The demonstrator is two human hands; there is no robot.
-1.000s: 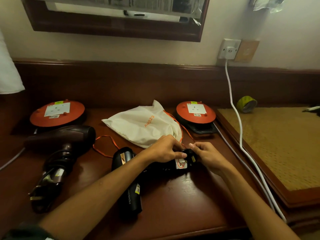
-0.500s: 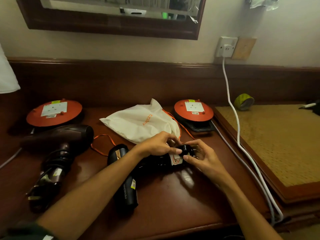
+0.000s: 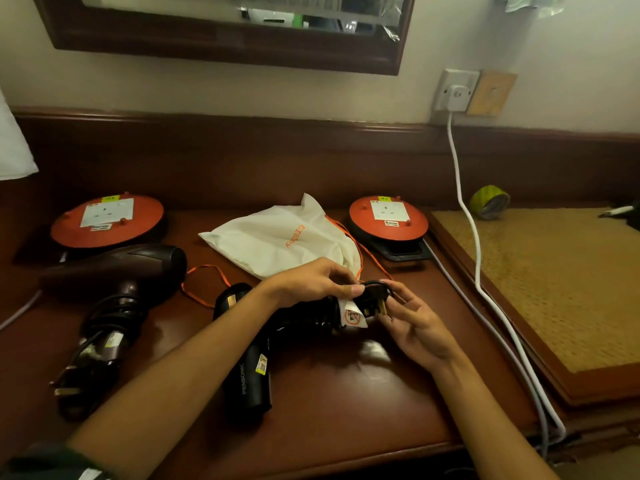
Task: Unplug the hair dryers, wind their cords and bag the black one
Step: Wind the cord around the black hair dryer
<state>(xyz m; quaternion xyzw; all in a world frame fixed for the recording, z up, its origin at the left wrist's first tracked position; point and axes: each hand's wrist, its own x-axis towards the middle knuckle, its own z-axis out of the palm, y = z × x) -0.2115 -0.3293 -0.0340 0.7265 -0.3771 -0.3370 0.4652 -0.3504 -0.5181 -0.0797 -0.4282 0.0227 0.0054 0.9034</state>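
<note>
Two hands meet over the black hair dryer (image 3: 251,368), which lies on the wooden desk (image 3: 346,403) near the middle, its barrel pointing toward me at 6 o'clock. I see my left hand (image 3: 311,280) reaching in palm down, thumb and fingers pinched on the black cord (image 3: 375,284) by the plug (image 3: 372,303). My right hand (image 3: 412,320) is turned palm up, fingers spread and loosely bent, with the fingertips touching the plug; I cannot tell if it really grips. A white warning tag (image 3: 353,315) hangs under the plug. At 12 o'clock from the hands lies the white drawstring bag (image 3: 277,242), flat. At 9 o'clock lies the brown hair dryer (image 3: 114,268), its cord wound round the handle. Two orange cord reels (image 3: 107,221) sit at the back, at 10 and 1 o'clock. A white cable (image 3: 464,199) hangs from the wall socket (image 3: 457,91) at 2 o'clock.
</note>
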